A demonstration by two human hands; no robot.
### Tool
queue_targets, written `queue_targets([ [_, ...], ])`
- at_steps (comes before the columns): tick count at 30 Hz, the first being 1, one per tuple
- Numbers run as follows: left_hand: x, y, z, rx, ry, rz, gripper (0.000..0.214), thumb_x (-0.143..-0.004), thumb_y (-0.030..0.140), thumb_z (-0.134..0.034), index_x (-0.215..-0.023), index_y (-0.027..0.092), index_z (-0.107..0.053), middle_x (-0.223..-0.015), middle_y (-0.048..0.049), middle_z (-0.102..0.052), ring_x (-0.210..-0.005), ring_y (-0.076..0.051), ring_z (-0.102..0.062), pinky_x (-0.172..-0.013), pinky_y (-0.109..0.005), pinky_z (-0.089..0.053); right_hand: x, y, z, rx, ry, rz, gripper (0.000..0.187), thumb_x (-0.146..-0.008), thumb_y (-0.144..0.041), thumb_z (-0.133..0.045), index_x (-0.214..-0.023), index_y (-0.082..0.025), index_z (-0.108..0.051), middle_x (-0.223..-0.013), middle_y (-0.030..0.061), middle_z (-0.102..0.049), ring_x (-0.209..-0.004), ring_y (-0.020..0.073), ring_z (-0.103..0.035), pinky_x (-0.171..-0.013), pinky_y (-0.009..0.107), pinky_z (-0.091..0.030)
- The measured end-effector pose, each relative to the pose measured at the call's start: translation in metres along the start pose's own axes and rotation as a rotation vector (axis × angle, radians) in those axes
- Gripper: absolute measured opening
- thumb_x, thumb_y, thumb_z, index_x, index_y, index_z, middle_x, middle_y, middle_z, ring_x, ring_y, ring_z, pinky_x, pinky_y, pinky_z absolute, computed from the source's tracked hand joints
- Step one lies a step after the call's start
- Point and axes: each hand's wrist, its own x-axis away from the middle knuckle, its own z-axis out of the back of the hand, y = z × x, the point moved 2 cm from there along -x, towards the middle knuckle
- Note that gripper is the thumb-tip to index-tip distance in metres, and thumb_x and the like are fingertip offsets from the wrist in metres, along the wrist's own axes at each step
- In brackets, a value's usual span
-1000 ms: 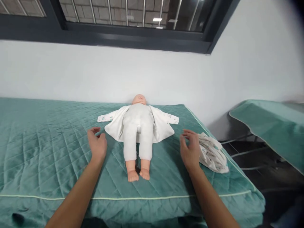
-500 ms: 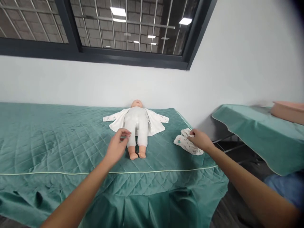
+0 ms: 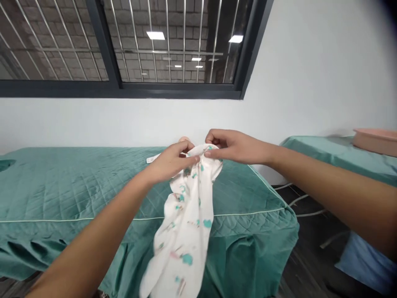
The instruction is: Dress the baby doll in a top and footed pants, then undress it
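Note:
My left hand and my right hand pinch the upper edge of white baby pants printed with small green figures. The pants hang down towards me in front of the bed's edge, their lower end blurred. Behind them, a baby doll is almost wholly hidden; only the top of its head shows above my left hand. One sleeve of the white jacket under the doll sticks out beside my left wrist.
A green quilted cover drapes the bed against the wall. To the right, a pink basin stands on another green-covered surface. Blue cloth is at the lower right. A barred window is above.
The pants have been lifted from the bed's right side and brought to the middle. My left hand has left the doll's leg and now grips the pants together with my right hand.

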Motion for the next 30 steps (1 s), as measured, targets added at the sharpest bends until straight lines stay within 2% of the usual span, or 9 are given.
queue_targets([
  [4, 0.021, 0.026, 0.024, 0.124, -0.038, -0.001, 0.012, -0.078, 0.027, -0.069, -0.080, 0.020, -0.060, -0.077, 0.0009, -0.059, -0.069, -0.013, -0.058, -0.060, -0.024, -0.045, -0.001, -0.031, 0.003, -0.180, -0.015, 0.022, 0.030, -0.079, -0.047, -0.073, -0.085, -0.023, -0.057, -0.069, -0.0041, -0.056, -0.060, 0.0110, -0.048, -0.052, 0.023, -0.036],
  [8, 0.036, 0.052, 0.042, 0.318, 0.069, -0.009, 0.015, -0.075, 0.026, -0.067, -0.077, 0.021, -0.054, -0.064, 0.0031, -0.053, -0.053, -0.011, -0.049, -0.047, -0.021, -0.036, 0.004, -0.054, 0.005, -0.161, -0.072, 0.027, 0.036, -0.082, -0.056, -0.070, -0.089, -0.021, -0.065, -0.071, -0.0016, -0.062, -0.059, 0.0116, -0.052, -0.050, 0.023, -0.037],
  [12, 0.039, 0.077, 0.057, 0.311, 0.204, -0.110, 0.019, -0.073, 0.029, -0.068, -0.078, 0.021, -0.051, -0.063, 0.0035, -0.051, -0.052, -0.011, -0.051, -0.047, -0.021, -0.039, 0.005, -0.070, 0.007, -0.056, -0.198, 0.022, 0.042, -0.085, -0.061, -0.065, -0.086, -0.020, -0.072, -0.080, 0.0027, -0.069, -0.067, 0.0145, -0.059, -0.055, 0.025, -0.044],
  [18, 0.041, 0.107, 0.058, 0.096, 0.235, -0.183, 0.028, -0.076, 0.034, -0.076, -0.094, 0.017, -0.062, -0.078, 0.0010, -0.062, -0.068, -0.013, -0.062, -0.060, -0.022, -0.048, -0.005, -0.096, 0.010, -0.210, 0.179, 0.172, 0.038, -0.083, -0.056, -0.071, -0.086, -0.019, -0.069, -0.079, 0.0005, -0.067, -0.070, 0.0125, -0.060, -0.059, 0.023, -0.045],
  [21, 0.040, 0.121, 0.052, 0.004, 0.230, -0.222, 0.027, -0.083, 0.038, -0.073, -0.090, 0.015, -0.062, -0.073, 0.0021, -0.058, -0.068, -0.011, -0.061, -0.066, -0.023, -0.048, -0.009, -0.108, 0.004, -0.351, 0.185, 0.199, 0.041, -0.084, -0.059, -0.069, -0.089, -0.019, -0.069, -0.079, 0.0011, -0.067, -0.074, 0.0144, -0.063, -0.062, 0.024, -0.049],
  [24, 0.040, 0.126, 0.057, 0.079, 0.282, -0.327, 0.019, -0.089, 0.031, -0.068, -0.088, 0.014, -0.059, -0.075, 0.0037, -0.057, -0.063, -0.006, -0.056, -0.069, -0.024, -0.048, -0.005, -0.110, 0.001, -0.466, 0.013, 0.214, 0.044, -0.083, -0.063, -0.067, -0.088, -0.019, -0.070, -0.082, 0.0016, -0.069, -0.078, 0.0167, -0.065, -0.067, 0.028, -0.053],
  [27, 0.043, 0.120, 0.072, 0.238, 0.404, -0.348, 0.008, -0.093, 0.020, -0.057, -0.089, 0.014, -0.057, -0.076, 0.0033, -0.056, -0.068, -0.008, -0.061, -0.073, -0.026, -0.048, 0.004, -0.100, 0.001, -0.408, -0.173, 0.149, 0.036, -0.078, -0.054, -0.077, -0.085, -0.019, -0.071, -0.086, 0.0016, -0.072, -0.080, 0.0168, -0.066, -0.071, 0.029, -0.054],
  [29, 0.045, 0.112, 0.079, 0.278, 0.393, -0.292, 0.008, -0.089, 0.022, -0.060, -0.089, 0.014, -0.060, -0.073, 0.0025, -0.057, -0.069, -0.012, -0.065, -0.070, -0.026, -0.050, 0.007, -0.090, 0.002, -0.389, -0.126, 0.110, 0.034, -0.080, -0.052, -0.076, -0.086, -0.019, -0.072, -0.084, 0.0012, -0.072, -0.076, 0.0154, -0.065, -0.068, 0.028, -0.053],
  [30, 0.045, 0.108, 0.080, 0.280, 0.329, -0.249, 0.012, -0.086, 0.026, -0.065, -0.091, 0.015, -0.062, -0.073, 0.0016, -0.059, -0.068, -0.014, -0.066, -0.067, -0.026, -0.051, 0.006, -0.086, 0.001, -0.406, -0.061, 0.110, 0.035, -0.082, -0.054, -0.073, -0.086, -0.019, -0.071, -0.081, 0.0009, -0.071, -0.073, 0.0145, -0.064, -0.066, 0.027, -0.052],
])
